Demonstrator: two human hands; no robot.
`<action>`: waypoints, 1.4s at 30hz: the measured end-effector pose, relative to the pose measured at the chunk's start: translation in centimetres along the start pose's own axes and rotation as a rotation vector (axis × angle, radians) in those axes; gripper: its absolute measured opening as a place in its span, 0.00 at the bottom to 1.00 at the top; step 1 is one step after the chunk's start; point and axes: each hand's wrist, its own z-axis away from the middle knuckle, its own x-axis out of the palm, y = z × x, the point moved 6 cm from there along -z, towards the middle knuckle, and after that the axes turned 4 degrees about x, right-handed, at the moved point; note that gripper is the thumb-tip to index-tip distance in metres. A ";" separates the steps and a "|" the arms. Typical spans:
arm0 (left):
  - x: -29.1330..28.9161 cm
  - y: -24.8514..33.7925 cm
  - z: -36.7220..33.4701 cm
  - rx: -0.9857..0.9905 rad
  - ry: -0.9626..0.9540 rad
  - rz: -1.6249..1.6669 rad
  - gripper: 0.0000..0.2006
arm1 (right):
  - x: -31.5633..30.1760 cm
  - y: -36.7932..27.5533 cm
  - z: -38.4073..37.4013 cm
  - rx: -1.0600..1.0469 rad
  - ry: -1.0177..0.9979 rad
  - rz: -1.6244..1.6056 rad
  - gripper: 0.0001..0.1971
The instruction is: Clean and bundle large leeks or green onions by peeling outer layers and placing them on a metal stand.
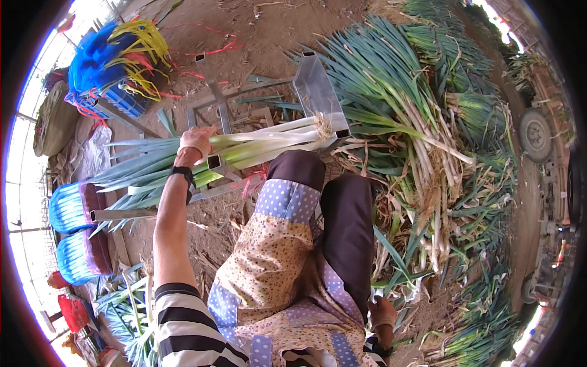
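A bundle of long green onions [269, 142] lies across a metal frame [222, 109], white root ends to the right and green leaves to the left. My left hand [194, 145], with a dark band at the wrist, is closed over the stalks at the leaf side. The roots rest by an upright metal end plate [317, 85]. My right hand [382, 313] is low beside my right thigh, near loose leaves. Its fingers are curled, and whatever they may hold is hidden.
A large heap of green onions [391, 85] spreads along the right. At the upper left, yellow and blue strips [137, 49] top a blue crate [125, 103]. Two blue-and-brown bundles [76, 208] stand at the left. More onions [131, 318] lie lower left. A wheel [535, 134] shows far right.
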 end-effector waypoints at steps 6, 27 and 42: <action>-1.6 0.2 0.0 -0.045 -0.215 0.020 0.16 | 2.5 2.9 0.4 0.005 0.004 0.030 0.22; -27.6 -17.1 12.0 -0.058 0.315 -0.658 0.12 | 1.8 -1.8 -2.6 -0.229 0.096 0.014 0.15; -0.1 0.6 1.4 0.030 -0.124 0.062 0.15 | 2.5 2.5 -1.6 -0.048 -0.041 -0.004 0.15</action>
